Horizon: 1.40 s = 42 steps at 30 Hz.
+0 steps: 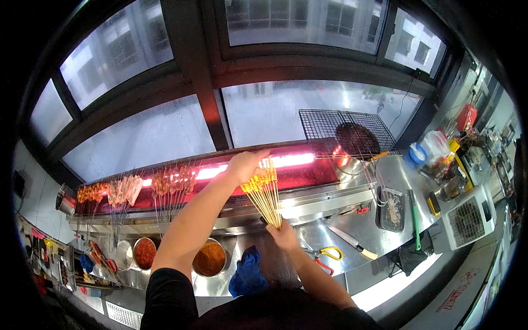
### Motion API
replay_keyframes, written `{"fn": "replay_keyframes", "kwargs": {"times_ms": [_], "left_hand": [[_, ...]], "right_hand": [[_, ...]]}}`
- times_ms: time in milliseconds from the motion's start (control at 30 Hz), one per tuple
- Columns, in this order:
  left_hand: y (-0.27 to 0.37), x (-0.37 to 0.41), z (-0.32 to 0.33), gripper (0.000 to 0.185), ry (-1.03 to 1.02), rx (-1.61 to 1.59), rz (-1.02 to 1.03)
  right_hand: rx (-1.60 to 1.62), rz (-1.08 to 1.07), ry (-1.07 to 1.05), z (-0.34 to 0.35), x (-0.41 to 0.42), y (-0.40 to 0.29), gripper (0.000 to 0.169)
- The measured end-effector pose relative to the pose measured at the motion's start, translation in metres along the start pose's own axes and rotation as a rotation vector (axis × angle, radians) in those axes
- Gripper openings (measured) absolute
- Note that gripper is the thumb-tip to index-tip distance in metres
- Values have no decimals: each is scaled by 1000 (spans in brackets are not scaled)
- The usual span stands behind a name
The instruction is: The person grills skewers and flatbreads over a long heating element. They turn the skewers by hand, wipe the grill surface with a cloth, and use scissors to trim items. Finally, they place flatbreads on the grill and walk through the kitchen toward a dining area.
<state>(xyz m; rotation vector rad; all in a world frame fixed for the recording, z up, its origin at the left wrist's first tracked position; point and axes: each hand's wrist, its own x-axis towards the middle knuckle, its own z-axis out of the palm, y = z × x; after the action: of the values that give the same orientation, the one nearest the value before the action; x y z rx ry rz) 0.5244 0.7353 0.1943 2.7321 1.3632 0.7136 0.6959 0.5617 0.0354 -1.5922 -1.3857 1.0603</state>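
Observation:
My right hand (284, 236) is closed around the lower ends of a fan of bamboo skewers (266, 204), which carry small orange-yellow food pieces at their tops. Over the glowing grill (305, 175), my left hand (246, 165) is at the food end of the same skewers; whether its fingers grip them is unclear. Left along the grill lie metal skewers of meat (174, 180), pale long pieces (125, 190) and browned meat pieces (91, 192).
Nearer me are bowls of orange powder (209, 258) and red flakes (144, 253), and a blue cloth (248, 274). To the right lie scissors (330, 253), a knife (350, 241), a black tray (391, 210) and a wire rack (321, 123) beyond.

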Motion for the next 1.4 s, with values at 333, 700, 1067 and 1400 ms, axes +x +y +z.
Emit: {"fn": "replay_keyframes", "kwargs": {"times_ms": [333, 700, 1067, 1400], "left_hand": [[17, -230, 7, 23, -624, 180, -344], [8, -347, 105, 25, -900, 91, -547], [-13, -294, 58, 14, -246, -369, -660], [-35, -24, -16, 20, 123, -12, 109]], "right_hand": [[-328, -41, 82, -24, -2, -33, 44], [-205, -242, 114, -17, 3, -24, 29], [159, -139, 17, -8, -2, -10, 27], [336, 153, -232, -14, 0, -4, 24]]}}
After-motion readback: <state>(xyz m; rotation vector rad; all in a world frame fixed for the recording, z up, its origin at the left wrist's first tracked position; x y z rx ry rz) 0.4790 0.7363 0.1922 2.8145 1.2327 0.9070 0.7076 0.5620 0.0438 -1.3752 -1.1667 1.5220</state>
